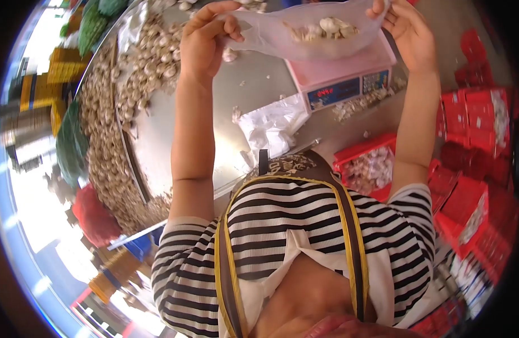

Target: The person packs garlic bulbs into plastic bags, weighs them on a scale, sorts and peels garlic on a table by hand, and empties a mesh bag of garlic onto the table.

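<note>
My left hand (pixel 206 42) grips one end of a translucent whitish bag (pixel 265 34) between curled fingers and thumb. At the bag's other end, my right hand (pixel 409 36) has its fingers closed on the edge. Several garlic bulbs (pixel 333 27) lie in the middle of the bag, which is stretched sideways between both hands. Below it is a pink-topped digital scale (pixel 344 67) with a lit red display; I cannot tell whether the bag touches it. A crumpled white plastic bag (pixel 273 125) lies against the scale's left side.
A big heap of garlic (pixel 101 124) covers the metal table's (pixel 158 135) left side, along a raised metal strip. Loose garlic scraps (pixel 361 106) lie in front of the scale. Red crates (pixel 468 121) stand at right, and a red bin of garlic (pixel 369 166) is near my waist.
</note>
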The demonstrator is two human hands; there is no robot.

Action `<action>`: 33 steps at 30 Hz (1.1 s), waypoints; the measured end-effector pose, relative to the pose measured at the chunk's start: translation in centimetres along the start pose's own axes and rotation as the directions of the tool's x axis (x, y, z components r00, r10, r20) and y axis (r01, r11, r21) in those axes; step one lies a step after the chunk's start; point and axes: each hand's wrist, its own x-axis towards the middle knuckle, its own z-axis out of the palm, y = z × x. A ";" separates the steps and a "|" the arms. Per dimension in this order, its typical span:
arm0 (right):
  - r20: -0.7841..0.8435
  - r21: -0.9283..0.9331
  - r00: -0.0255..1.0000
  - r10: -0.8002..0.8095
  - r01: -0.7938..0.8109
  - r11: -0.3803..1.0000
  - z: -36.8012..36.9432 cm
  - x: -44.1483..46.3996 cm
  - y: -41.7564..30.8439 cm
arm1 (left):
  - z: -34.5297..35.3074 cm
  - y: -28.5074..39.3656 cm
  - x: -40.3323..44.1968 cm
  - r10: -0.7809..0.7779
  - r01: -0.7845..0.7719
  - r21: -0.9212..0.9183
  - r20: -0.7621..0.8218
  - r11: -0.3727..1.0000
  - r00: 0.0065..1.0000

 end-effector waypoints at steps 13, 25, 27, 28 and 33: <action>0.637 -0.267 0.477 0.605 -0.599 0.754 16.2 -3.8 18.4 | -3.2 0.5 -13.9 -0.158 0.075 0.693 0.057 0.717 0.986; 0.232 0.611 0.495 0.838 -0.744 0.270 16.1 -3.9 31.0 | -11.6 -2.6 -25.5 -0.399 0.448 0.280 -0.217 0.849 0.891; 0.233 0.642 0.482 0.845 -0.729 0.239 16.0 -4.4 32.4 | -12.6 -3.8 -26.0 -0.578 0.627 0.221 -0.249 0.747 0.777; 0.239 0.672 0.463 0.853 -0.714 0.199 16.9 -4.4 32.0 | -12.4 -3.9 -26.3 -0.544 0.628 0.381 -0.313 0.679 0.778; 0.591 0.506 0.438 0.678 -0.855 0.112 18.2 -4.1 28.6 | -13.3 -2.4 -27.8 -0.196 0.166 0.450 0.020 0.877 0.980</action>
